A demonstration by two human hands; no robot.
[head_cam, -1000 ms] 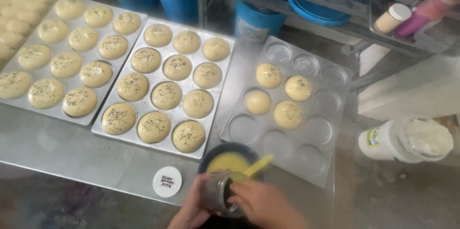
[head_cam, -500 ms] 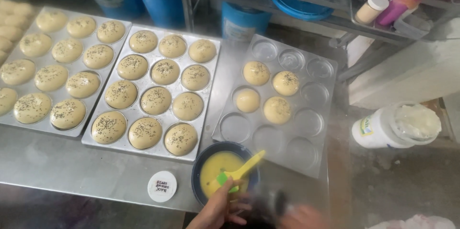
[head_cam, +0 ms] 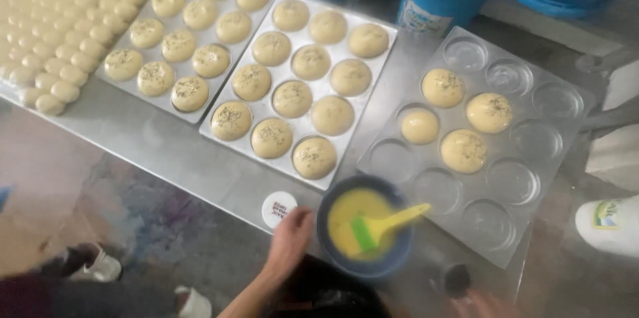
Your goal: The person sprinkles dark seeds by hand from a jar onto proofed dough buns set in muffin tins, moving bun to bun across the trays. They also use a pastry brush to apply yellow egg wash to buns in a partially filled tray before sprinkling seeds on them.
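My left hand [head_cam: 291,237] rests on the steel table's front edge, between a round white lid [head_cam: 278,208] and a dark blue bowl [head_cam: 393,261]. It holds nothing. The bowl contains yellow egg wash and a brush [head_cam: 386,225] with a yellow handle and green bristles. Only the blurred fingertips of my right hand [head_cam: 480,305] show at the bottom edge, just below a small dark jar [head_cam: 456,279] standing on the table. A metal tray [head_cam: 526,181] with round wells, beyond the bowl, carries several dough rounds [head_cam: 463,150], some with dark seeds.
Two full trays of seeded dough rounds [head_cam: 293,98] [head_cam: 180,45] lie to the left, and rows of small plain dough balls [head_cam: 60,32] fill the far left. Blue buckets [head_cam: 436,2] stand behind the table. A white container [head_cam: 609,225] sits at the right. Shoes [head_cam: 100,268] show on the floor.
Both hands held the small jar together a second ago; now it stands on the table and the hands are apart. The view has swung down and left.
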